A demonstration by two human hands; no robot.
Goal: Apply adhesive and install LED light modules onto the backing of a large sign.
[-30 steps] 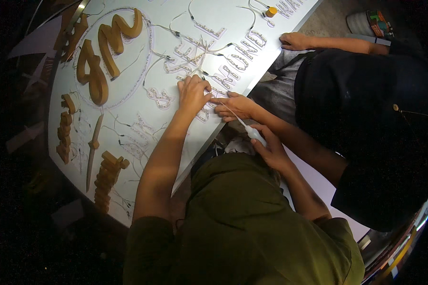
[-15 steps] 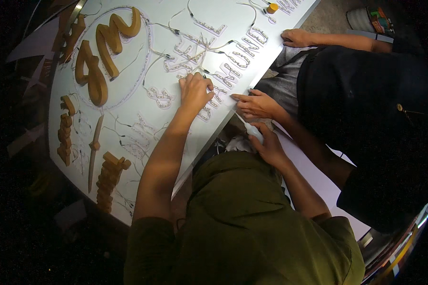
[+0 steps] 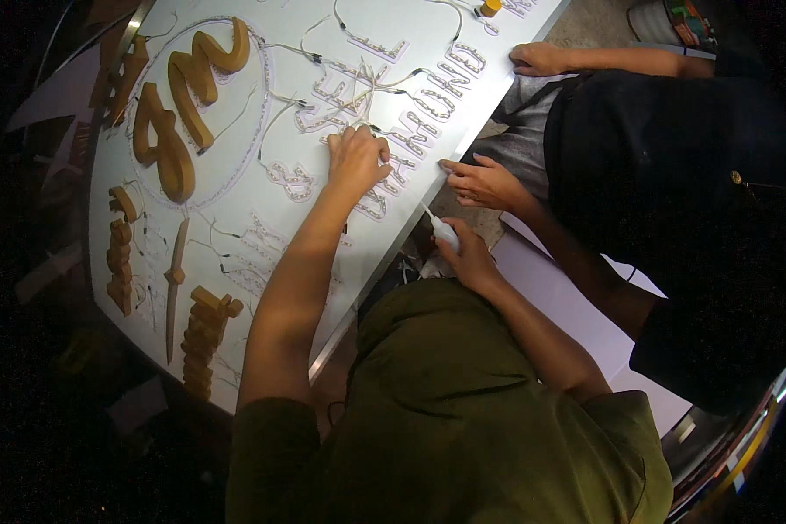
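Note:
My left hand [image 3: 358, 163] rests on the white board [image 3: 236, 327], its fingers bent in beside a row of outline letters [image 3: 424, 122] fitted with small LED modules. What its fingertips grip, if anything, is hidden. In my right hand [image 3: 472, 262] is a white squeeze bottle [image 3: 445, 233] with a thin nozzle, its tip pointing up over the board's near edge. A clear-edged LED ampersand [image 3: 288, 181] lies left of my left hand. Thin wires [image 3: 371, 87] with dark connectors gather above the letters.
A co-worker's hand [image 3: 489, 183] points at the board's edge beside the bottle; the other hand [image 3: 537, 59] leans farther along. Gold raised letters [image 3: 203, 79] stand inside a LED ring [image 3: 262, 140]. A yellow cap [image 3: 490, 8] sits at the far end. A bucket [image 3: 659, 24] stands beyond.
My right hand has carried the bottle left and slightly up, nearer the letters. The co-worker's pointing hand has drawn back to the right. My left hand stays at the letters.

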